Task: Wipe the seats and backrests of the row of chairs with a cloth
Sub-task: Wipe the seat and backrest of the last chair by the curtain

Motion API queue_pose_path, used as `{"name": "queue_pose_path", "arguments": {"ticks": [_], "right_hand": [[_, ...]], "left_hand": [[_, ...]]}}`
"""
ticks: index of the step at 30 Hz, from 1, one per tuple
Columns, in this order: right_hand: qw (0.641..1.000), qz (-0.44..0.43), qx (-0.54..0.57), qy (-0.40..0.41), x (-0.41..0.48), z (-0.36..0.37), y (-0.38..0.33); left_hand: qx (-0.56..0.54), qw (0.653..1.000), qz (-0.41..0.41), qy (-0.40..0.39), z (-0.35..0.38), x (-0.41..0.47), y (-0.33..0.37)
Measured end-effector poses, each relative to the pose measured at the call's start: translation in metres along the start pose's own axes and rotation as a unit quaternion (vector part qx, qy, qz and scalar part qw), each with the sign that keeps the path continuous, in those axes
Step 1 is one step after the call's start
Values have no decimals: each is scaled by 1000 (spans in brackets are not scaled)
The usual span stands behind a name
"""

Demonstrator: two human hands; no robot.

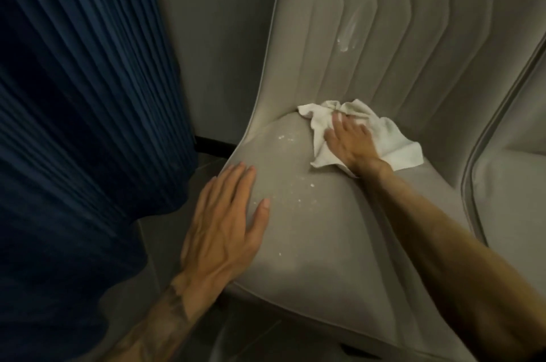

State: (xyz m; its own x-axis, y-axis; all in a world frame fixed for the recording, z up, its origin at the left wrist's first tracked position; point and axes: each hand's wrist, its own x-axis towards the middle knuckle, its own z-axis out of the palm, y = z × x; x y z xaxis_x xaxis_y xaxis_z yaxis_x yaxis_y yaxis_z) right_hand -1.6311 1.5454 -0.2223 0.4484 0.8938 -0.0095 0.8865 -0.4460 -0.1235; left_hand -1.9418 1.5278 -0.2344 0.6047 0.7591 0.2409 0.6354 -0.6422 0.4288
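Grey floor tiles [153,246] showed at the bottom edge, below the front of the pale grey seat [319,243] before us. Our left hand [221,228] lay flat on the seat's front left part, fingers straight and spread, holding nothing. Just beyond its fingertips, white crumbs [298,200] were scattered over the cushion. Farther back, where the seat met the backrest [443,51], our right hand [351,140] pressed down on the white cloth [399,146], fingers stretched out over the crumpled fabric rather than curled round it. Higher on the quilted backrest, a white smear [348,27] ran down one channel. At our left hung a dark blue pleated curtain [74,95], and a second chair [508,184] stood just beside at our right.
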Motion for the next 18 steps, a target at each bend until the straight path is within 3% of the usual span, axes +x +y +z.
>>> {"name": "queue_pose_path", "arguments": {"ticks": [3,6,10,12,16,18], "right_hand": [[992,-111,41,-42,-12,10,-42],[979,-189,62,-53,-23,7,-29],[997,-75,10,-6,-11,-3,20],[998,-56,-11,-19,-10,1,-7],[974,-220,45,-38,-42,28,-96],[955,-277,79,-68,-62,27,-109]], "left_hand": [[1,1000,3,13,-1,0,2],[0,1000,4,22,1,-2,1],[-17,999,-2,28,3,0,1],[-25,999,-1,41,3,0,-1],[-47,996,2,76,3,-3,-1],[-57,995,0,83,3,-5,0]]}}
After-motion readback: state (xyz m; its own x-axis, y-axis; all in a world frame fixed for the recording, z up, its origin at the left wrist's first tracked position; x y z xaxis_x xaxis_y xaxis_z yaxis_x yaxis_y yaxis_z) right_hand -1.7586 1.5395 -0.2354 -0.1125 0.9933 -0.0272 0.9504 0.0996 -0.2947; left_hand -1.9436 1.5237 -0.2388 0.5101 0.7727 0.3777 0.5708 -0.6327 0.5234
